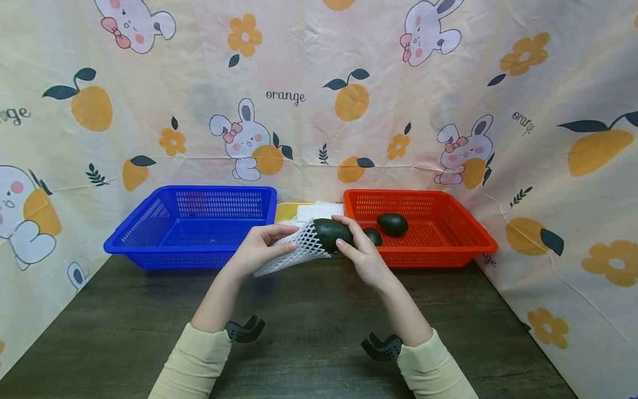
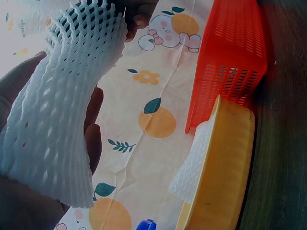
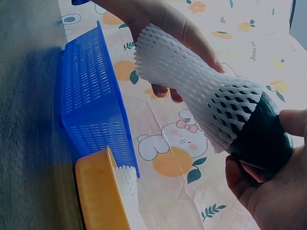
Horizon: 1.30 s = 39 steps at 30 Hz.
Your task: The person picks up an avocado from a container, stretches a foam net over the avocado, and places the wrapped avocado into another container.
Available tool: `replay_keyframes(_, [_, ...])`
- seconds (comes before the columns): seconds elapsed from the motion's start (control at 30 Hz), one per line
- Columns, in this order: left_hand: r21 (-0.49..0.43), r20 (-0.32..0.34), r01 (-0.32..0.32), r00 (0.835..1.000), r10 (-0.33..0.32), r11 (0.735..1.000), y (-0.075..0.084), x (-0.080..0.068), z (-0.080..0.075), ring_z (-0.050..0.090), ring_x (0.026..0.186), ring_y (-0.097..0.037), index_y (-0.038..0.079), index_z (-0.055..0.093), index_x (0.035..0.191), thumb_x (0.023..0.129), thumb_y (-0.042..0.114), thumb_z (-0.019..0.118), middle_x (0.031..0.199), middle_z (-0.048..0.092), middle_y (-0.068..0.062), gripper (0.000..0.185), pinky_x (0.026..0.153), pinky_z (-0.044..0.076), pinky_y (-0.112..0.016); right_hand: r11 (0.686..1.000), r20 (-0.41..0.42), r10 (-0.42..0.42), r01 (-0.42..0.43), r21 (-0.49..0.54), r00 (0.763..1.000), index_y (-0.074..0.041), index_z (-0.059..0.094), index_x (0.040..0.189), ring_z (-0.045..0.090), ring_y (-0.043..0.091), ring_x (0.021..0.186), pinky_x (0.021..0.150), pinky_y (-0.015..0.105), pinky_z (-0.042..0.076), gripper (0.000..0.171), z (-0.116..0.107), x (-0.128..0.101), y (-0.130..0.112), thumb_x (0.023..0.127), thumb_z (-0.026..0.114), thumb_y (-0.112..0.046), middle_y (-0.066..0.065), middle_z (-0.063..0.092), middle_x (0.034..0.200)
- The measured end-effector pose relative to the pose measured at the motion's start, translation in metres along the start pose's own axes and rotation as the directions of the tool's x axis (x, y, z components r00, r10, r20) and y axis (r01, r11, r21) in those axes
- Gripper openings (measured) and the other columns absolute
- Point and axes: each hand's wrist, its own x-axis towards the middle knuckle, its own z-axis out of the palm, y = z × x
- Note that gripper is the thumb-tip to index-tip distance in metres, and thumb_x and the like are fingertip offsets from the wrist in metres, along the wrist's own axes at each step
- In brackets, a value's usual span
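A dark green avocado (image 1: 330,235) is partly inside a white foam net sleeve (image 1: 299,246), its bare end pointing right. My left hand (image 1: 259,247) grips the sleeve round its narrower part, fingers behind and thumb in front. My right hand (image 1: 366,252) holds the avocado's bare end between thumb and fingers. In the right wrist view the net (image 3: 230,108) stretches over one end of the avocado (image 3: 266,136), and the sleeve's other end hangs loose past the left hand (image 3: 165,28).
A blue basket (image 1: 174,256) stands left and a red basket (image 1: 433,257) right, holding avocados (image 1: 392,224). Between them, a yellow container (image 2: 230,163) holds white foam sleeves (image 1: 321,210). A printed cloth (image 1: 309,138) hangs behind the dark table (image 1: 309,321).
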Motion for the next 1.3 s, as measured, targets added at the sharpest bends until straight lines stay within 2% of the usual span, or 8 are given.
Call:
replay_keyframes(0.17, [-0.003,-0.002,-0.009,1.0,0.009,1.0,0.0,0.0,0.001,0.058,0.113,-0.022,-0.001,0.063,0.122,0.088,0.015,0.071,0.121,0.063,-0.012,0.039,0.084,0.05,-0.027,0.999,-0.026,0.013,-0.011,0.041,1.0,0.0,0.034,0.137,0.045,0.03,0.115,0.097,0.037,0.041,0.046,0.002,0.0,-0.001,0.096,0.051,-0.009,0.019,0.042,0.134])
replay_keyframes(0.3, [-0.014,0.003,-0.017,1.0,0.017,1.0,0.0,0.0,0.003,0.056,0.116,-0.024,-0.002,0.061,0.124,0.087,0.014,0.071,0.123,0.061,-0.013,0.041,0.085,0.05,-0.028,1.0,-0.088,0.005,-0.003,0.018,0.996,-0.003,0.042,0.133,0.052,0.029,0.105,0.089,0.029,0.047,0.044,0.003,-0.001,-0.001,0.093,0.057,-0.006,0.019,0.05,0.124])
replay_keyframes(0.53, [0.006,0.005,-0.007,1.0,0.007,1.0,0.003,-0.001,0.005,0.053,0.121,-0.026,-0.003,0.057,0.129,0.084,0.013,0.075,0.129,0.058,-0.015,0.052,0.089,0.049,-0.033,0.999,-0.189,-0.033,0.037,0.018,0.981,0.0,0.048,0.128,0.058,0.027,0.092,0.079,0.029,0.053,0.046,0.005,0.0,0.0,0.087,0.067,0.001,0.018,0.053,0.119])
replay_keyframes(0.73, [0.098,0.022,-0.008,1.0,0.006,0.995,0.006,-0.001,0.008,0.059,0.108,-0.024,0.003,0.053,0.135,0.077,0.017,0.082,0.125,0.059,-0.01,0.066,0.087,0.048,-0.037,0.998,-0.272,-0.027,0.042,0.052,0.962,0.003,0.05,0.119,0.062,0.024,0.088,0.074,0.029,0.054,0.042,0.006,0.001,-0.001,0.083,0.071,0.005,0.017,0.057,0.111])
replay_keyframes(0.9, [0.14,0.009,-0.007,1.0,0.006,0.99,0.007,-0.002,0.01,0.06,0.102,-0.024,0.004,0.053,0.135,0.076,0.019,0.083,0.121,0.06,-0.01,0.068,0.086,0.049,-0.04,0.996,-0.281,-0.044,0.062,0.057,0.959,0.003,0.055,0.12,0.064,0.022,0.088,0.073,0.029,0.054,0.04,0.005,0.001,-0.001,0.083,0.07,0.005,0.016,0.059,0.111])
replay_keyframes(1.07, [0.163,-0.029,0.007,1.0,-0.003,0.987,0.007,-0.002,0.011,0.059,0.109,-0.026,0.004,0.052,0.136,0.076,0.021,0.082,0.126,0.059,-0.011,0.069,0.092,0.046,-0.044,0.996,-0.265,-0.08,0.086,0.011,0.961,0.0,0.058,0.126,0.065,0.02,0.088,0.076,0.03,0.054,0.037,0.003,0.0,0.001,0.089,0.065,0.0,0.014,0.06,0.116])
replay_keyframes(1.13, [0.173,-0.042,0.008,0.999,0.0,0.985,0.007,-0.003,0.011,0.057,0.112,-0.027,0.004,0.052,0.137,0.076,0.021,0.082,0.128,0.058,-0.011,0.07,0.094,0.044,-0.045,0.995,-0.251,-0.094,0.096,-0.003,0.963,-0.001,0.058,0.128,0.065,0.02,0.089,0.079,0.035,0.053,0.037,0.002,0.0,0.001,0.092,0.062,-0.001,0.014,0.06,0.119])
replay_keyframes(1.3, [0.187,-0.051,0.001,0.999,0.009,0.982,0.008,-0.002,0.011,0.058,0.109,-0.026,0.004,0.052,0.136,0.076,0.021,0.083,0.126,0.059,-0.01,0.069,0.093,0.045,-0.046,0.995,-0.227,-0.096,0.093,-0.026,0.969,0.0,0.056,0.131,0.062,0.02,0.093,0.083,0.037,0.052,0.037,0.002,-0.001,-0.005,0.094,0.058,-0.001,0.014,0.058,0.127])
